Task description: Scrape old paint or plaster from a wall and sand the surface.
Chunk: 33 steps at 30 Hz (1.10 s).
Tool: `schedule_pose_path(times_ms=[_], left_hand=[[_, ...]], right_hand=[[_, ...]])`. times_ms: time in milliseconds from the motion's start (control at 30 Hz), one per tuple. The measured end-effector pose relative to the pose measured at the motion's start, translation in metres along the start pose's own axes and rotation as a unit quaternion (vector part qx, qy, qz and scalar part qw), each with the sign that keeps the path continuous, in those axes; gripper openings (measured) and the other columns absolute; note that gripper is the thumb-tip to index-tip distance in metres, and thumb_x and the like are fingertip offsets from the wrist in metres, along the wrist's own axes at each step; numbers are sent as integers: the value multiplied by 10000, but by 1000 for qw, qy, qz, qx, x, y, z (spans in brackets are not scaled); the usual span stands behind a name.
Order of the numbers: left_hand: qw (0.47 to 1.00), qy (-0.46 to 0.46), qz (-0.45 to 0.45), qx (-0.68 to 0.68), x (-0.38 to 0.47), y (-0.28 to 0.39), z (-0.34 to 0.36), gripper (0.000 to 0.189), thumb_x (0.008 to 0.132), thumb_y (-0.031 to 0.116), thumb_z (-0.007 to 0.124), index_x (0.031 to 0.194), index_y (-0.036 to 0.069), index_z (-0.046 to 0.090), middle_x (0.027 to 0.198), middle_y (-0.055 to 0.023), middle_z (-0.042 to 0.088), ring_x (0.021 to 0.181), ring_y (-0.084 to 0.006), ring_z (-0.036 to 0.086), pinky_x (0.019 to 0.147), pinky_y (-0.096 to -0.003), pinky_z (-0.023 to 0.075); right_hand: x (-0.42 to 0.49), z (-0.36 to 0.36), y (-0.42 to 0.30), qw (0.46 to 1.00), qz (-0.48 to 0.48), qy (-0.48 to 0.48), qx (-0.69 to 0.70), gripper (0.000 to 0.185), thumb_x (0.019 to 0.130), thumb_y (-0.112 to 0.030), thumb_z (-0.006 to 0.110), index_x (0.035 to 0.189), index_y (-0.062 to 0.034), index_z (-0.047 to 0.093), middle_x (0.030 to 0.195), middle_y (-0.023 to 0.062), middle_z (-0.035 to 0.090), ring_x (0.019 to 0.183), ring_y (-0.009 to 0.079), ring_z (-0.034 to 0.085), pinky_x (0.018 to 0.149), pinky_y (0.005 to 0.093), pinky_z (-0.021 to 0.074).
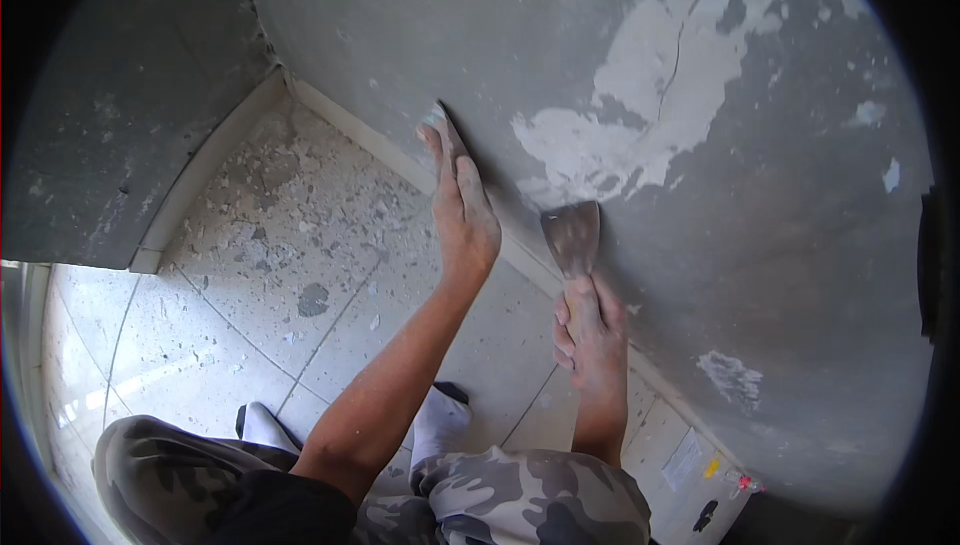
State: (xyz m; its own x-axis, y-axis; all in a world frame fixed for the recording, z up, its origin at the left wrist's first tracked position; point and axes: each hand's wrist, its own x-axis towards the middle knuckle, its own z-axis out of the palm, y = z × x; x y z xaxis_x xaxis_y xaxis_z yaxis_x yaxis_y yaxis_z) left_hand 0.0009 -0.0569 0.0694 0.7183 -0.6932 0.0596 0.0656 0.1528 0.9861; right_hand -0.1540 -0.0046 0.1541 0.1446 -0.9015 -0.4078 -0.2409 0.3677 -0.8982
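Note:
My right hand [596,338] grips the light-coloured handle of a putty knife [572,233]. Its wide, worn metal blade meets the grey wall [495,27] at the lower edge of a pale patch [667,72] where the surface coat is gone. A dark crack runs through that patch. Further left, my left hand [465,215] holds a thin flat blade-like piece [450,130] close against the wall, seen nearly edge-on. My fingers and palm cover much of that piece, so its full shape is hidden.
Flakes and dust litter the tiled floor [255,245], thickest towards the corner. A pale skirting [360,124] runs along the wall's foot. A second grey wall [127,94] stands at left. Small items, including a sheet of paper [681,459] and a red object [745,483], lie at lower right.

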Motion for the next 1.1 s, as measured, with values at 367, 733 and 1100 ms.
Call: schedule_pose_path(times_ms=[367, 733, 1100], left_hand=[[1000, 12, 5, -11, -1, -21, -8, 504, 1065, 228, 340, 1485, -48, 301, 1600, -194, 179, 1487, -303, 162, 1192, -355, 187], [997, -56, 57, 23, -12, 17, -29, 486, 1062, 222, 342, 1473, -38, 334, 1579, -221, 212, 1480, -325, 160, 1192, -370, 190], [998, -40, 52, -13, -11, 11, -26, 477, 1057, 193, 337, 1491, -4, 326, 1587, -227, 186, 1479, -332, 161, 1191, -371, 189]], right_hand=[[16, 16, -13, 995, 9, -29, -96, 261, 1040, -281, 421, 939, -73, 541, 701, -29, 474, 432, 18, 346, 347, 195, 240], [17, 32, -2, 996, -50, -76, -7, 249, 1042, -280, 408, 966, -75, 527, 715, -31, 472, 410, 10, 354, 326, 194, 234], [21, 50, -13, 997, -23, -68, -40, 292, 1033, -321, 455, 1087, -78, 609, 682, -30, 467, 417, 13, 345, 341, 188, 232]])
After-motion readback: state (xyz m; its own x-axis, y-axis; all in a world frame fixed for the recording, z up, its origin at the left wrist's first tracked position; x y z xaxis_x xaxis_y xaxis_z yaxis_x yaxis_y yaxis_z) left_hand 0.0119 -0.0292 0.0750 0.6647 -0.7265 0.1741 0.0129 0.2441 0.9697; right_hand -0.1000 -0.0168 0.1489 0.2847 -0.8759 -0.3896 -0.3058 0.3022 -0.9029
